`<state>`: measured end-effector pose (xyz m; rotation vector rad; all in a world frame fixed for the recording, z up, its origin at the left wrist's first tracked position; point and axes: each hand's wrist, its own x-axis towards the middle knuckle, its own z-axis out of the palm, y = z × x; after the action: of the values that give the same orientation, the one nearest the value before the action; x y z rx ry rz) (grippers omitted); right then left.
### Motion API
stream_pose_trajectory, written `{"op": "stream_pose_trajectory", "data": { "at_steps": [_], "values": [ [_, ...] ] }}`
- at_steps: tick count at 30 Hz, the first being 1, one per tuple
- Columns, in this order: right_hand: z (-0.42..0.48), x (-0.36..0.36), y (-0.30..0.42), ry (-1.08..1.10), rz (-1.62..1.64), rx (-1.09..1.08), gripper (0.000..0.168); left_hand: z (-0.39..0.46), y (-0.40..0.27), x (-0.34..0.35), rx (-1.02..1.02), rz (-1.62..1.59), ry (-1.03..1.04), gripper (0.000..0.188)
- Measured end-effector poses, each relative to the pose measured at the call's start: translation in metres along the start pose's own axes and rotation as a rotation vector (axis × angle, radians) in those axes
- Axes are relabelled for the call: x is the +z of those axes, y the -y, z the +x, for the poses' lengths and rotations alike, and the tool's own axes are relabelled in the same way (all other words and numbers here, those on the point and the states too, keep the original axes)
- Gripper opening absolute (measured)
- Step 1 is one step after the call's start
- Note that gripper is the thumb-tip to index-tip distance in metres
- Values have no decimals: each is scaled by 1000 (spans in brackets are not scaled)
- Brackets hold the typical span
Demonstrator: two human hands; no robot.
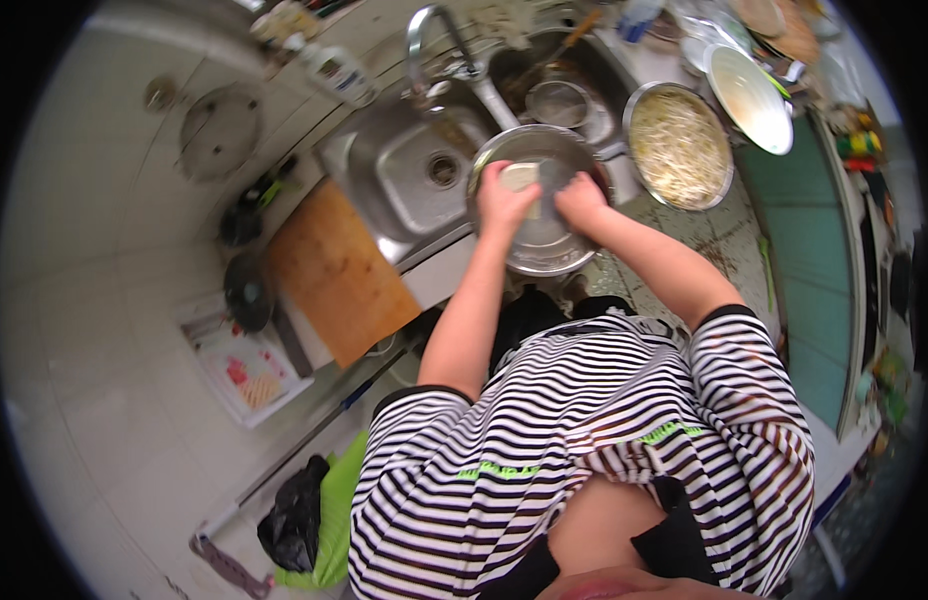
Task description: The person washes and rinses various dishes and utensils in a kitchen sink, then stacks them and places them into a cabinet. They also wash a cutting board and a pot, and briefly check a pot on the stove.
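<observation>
A round stainless steel basin (550,259) stands at the edge of the double sink, in front of me. Over its left part, my left hand (505,196) grips a pale, flat-sided block (519,175), whose material I cannot tell. My right hand (581,201) is inside the basin's right side with its fingers curled; whether they hold anything is hidden. Under the hands the basin's bottom looks wet or filled with clear liquid. To the right of it, a metal bowl (680,146) holds a heap of pale sprouts.
A curved faucet (434,30) rises behind the steel sink (404,176). In the right sink bowl lies a round strainer (559,103). A wooden cutting board (336,274) is at the left, a pump bottle (340,73) behind the sink, and a white bowl (749,97) at the right.
</observation>
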<state>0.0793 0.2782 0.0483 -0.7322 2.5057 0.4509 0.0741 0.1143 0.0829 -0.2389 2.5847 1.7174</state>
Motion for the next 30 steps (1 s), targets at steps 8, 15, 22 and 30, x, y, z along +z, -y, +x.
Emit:
{"op": "stream_pose_trajectory", "data": {
  "at_steps": [8, 15, 22, 30],
  "values": [
    [-11, -10, 6, -62, 48, -59, 15, -3, -13, -8, -52, 2, 31, 56],
    [-13, -7, 11, -43, 222, -19, 16, -4, -23, -7, -29, 33, 59, 58],
    [-28, -27, 0, -172, 294, 28, 20, 3, -11, -3, 143, 196, 26, 62],
    [-27, -35, -2, -305, 286, 97, 19, 12, 2, 11, 146, 733, 258, 66]
  ]
}}
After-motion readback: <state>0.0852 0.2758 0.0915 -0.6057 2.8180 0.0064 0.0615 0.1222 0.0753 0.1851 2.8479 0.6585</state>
